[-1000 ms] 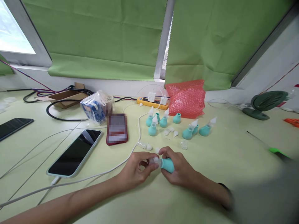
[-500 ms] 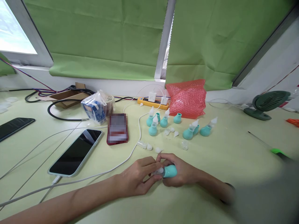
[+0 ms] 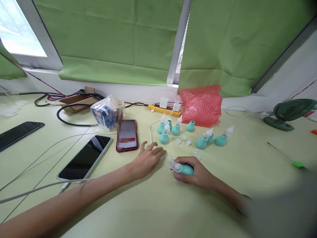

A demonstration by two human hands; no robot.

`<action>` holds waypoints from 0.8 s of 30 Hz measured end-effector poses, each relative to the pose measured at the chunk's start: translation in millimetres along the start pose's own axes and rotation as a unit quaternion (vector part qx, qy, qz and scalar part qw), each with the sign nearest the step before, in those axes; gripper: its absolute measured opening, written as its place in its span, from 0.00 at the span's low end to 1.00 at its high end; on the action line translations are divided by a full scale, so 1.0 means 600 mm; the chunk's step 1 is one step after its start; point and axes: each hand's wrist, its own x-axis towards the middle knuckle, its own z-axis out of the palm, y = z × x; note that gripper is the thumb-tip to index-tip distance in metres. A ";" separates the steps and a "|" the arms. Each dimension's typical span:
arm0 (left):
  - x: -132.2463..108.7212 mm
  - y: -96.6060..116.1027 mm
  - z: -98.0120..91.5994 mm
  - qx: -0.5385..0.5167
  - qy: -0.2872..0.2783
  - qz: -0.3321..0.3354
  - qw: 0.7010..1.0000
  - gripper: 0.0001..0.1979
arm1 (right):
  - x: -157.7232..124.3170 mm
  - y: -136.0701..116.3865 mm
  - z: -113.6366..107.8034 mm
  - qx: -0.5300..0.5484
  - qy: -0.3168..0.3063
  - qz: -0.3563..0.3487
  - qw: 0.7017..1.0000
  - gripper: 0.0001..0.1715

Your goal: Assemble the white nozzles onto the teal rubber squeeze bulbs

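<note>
My right hand [image 3: 195,173] is wrapped round a teal bulb [image 3: 185,169], which lies sideways with a clear connector at its left end. My left hand [image 3: 148,160] is spread over the table, fingers apart, near the white cable; whatever lies beneath its fingers is hidden. Behind the hands several teal bulbs with clear tips stand or lean, among them one teal bulb [image 3: 164,138] nearest my left hand. An open-topped teal bulb [image 3: 190,126] has no tip. Small translucent tips [image 3: 188,142] lie in front of them, and a clear cup-like piece [image 3: 197,154] is near my right hand.
A red phone [image 3: 127,136], a pale-edged phone [image 3: 85,158] and a dark phone [image 3: 19,134] lie leftward. Behind are a bagged blue box [image 3: 105,115], a yellow power strip [image 3: 155,108] and red bubble wrap [image 3: 200,105]. A green fan [image 3: 289,112] and green-handled screwdriver [image 3: 298,164] are at right.
My left hand has let go of the clear end of the held bulb and moved left and away from me, its fingers spreading. My right hand has shifted slightly rightward and up with the bulb.
</note>
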 end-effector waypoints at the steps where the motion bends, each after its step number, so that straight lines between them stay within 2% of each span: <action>1: 0.001 0.000 0.000 -0.020 0.010 -0.001 1.000 0.16 | -0.001 0.001 -0.002 -0.024 0.009 -0.006 1.000 0.08; 4: 0.002 0.005 -0.013 -0.141 0.062 -0.014 0.988 0.11 | -0.007 0.005 -0.008 -0.104 0.047 -0.033 0.993 0.09; 7: 0.001 0.015 -0.031 -0.306 0.095 -0.075 0.944 0.14 | -0.012 0.008 -0.011 -0.166 0.070 -0.053 0.982 0.09; 10: -0.001 0.024 -0.041 -0.401 0.070 -0.126 0.905 0.15 | -0.015 0.006 -0.007 -0.208 0.077 -0.071 0.973 0.10; 12: -0.003 0.027 -0.043 -0.424 0.051 -0.135 0.894 0.14 | -0.016 0.003 -0.002 -0.227 0.076 -0.095 0.966 0.09; 18: -0.001 0.024 -0.051 -0.418 -0.002 -0.084 0.904 0.13 | -0.021 0.000 0.007 -0.254 0.056 -0.135 0.956 0.08; 22: 0.000 0.021 -0.060 -0.369 -0.056 -0.020 0.928 0.11 | -0.024 -0.001 0.012 -0.263 0.030 -0.131 0.955 0.08; 24: -0.002 0.021 -0.059 -0.343 -0.063 0.014 0.937 0.11 | -0.024 0.000 0.016 -0.259 0.025 -0.132 0.956 0.08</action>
